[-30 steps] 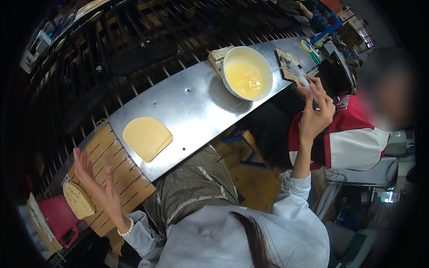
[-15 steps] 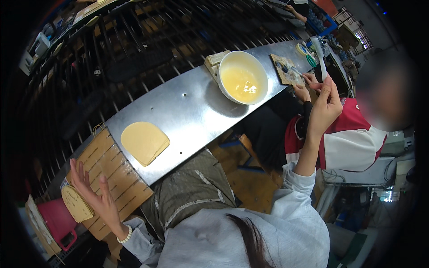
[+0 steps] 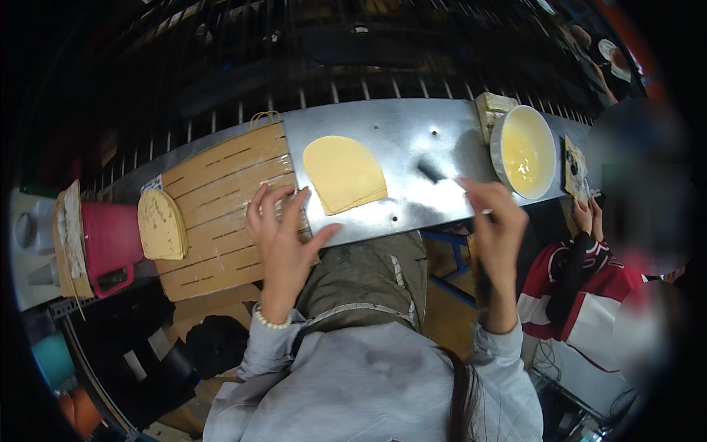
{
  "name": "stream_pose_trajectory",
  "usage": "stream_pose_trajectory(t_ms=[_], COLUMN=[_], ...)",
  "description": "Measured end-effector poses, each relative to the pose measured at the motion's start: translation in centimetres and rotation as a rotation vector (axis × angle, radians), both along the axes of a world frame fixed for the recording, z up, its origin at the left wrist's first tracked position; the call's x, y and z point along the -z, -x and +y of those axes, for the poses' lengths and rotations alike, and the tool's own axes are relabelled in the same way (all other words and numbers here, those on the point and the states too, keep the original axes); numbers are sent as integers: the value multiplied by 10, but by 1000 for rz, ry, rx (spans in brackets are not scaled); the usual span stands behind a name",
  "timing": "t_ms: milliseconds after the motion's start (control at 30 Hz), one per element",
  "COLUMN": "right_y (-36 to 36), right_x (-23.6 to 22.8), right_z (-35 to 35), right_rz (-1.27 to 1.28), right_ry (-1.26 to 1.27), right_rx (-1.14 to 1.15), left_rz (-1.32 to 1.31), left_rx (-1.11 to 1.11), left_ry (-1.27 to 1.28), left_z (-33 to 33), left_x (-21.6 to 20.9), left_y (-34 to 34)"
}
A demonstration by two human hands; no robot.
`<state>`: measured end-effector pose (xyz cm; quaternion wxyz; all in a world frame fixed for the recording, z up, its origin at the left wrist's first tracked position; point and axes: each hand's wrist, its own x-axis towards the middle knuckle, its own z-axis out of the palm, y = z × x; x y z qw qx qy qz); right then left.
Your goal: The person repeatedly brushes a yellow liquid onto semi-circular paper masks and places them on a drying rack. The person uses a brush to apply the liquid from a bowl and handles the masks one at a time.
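Note:
My right hand [image 3: 497,221] is closed on a brush [image 3: 433,171], its handle pale and its dark head blurred above the metal worktop. The head points left toward a stack of thin, pale yellow sheets [image 3: 344,173], round at one end and cut straight at the other. The brush is apart from the stack. My left hand [image 3: 280,243], fingers spread and holding nothing, hovers at the right edge of a slotted brown cardboard panel [image 3: 224,199], beside the stack's lower left. A white bowl [image 3: 549,151] of yellowish liquid stands right of the brush.
Speckled yellow sheets [image 3: 163,225] lie stacked at the cardboard's left, beside a pink jug [image 3: 112,239]. A dark barred rack [image 3: 353,55] runs behind the metal worktop [image 3: 412,125]. At the right, another person's hands [image 3: 587,217] hold a small board [image 3: 574,169].
My view has turned leftward. My right hand has come down from its raised position, bringing the brush over the worktop. The left hand has moved closer to the pale yellow stack, still spread.

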<state>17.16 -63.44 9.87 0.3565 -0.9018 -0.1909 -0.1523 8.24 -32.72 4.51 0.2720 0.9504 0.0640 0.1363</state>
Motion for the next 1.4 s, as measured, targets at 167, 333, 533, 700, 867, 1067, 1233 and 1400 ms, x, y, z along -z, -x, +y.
stream_pose_trajectory(t_ms=[167,333,533,700,867,1067,1233,1400], right_y=[-41,-74,-43,-75,-109,-83,-82,-33], right_x=[35,58,48,51,45,19,47,45], right_z=[80,98,65,105,124,106,123,87], right_rz=[-58,-268,-30,-212,-427,-229,-300,32], right_ry=[245,250,271,335,320,299,332,269], right_rx=[-282,-165,-429,-387,-263,-494,-360,-485], left_rz=[-22,-24,-44,-86,-129,-209,-299,-402], left_rx=[-67,-51,-54,-58,-60,-183,-317,-438], left_ry=[-102,-59,5,26,110,436,346,452], left_z=[-18,-16,-14,-14,-14,10,36,53], left_x=[15,15,22,22,27,13,-7,0], left_y=[-7,-7,-5,-4,-4,12,24,37])
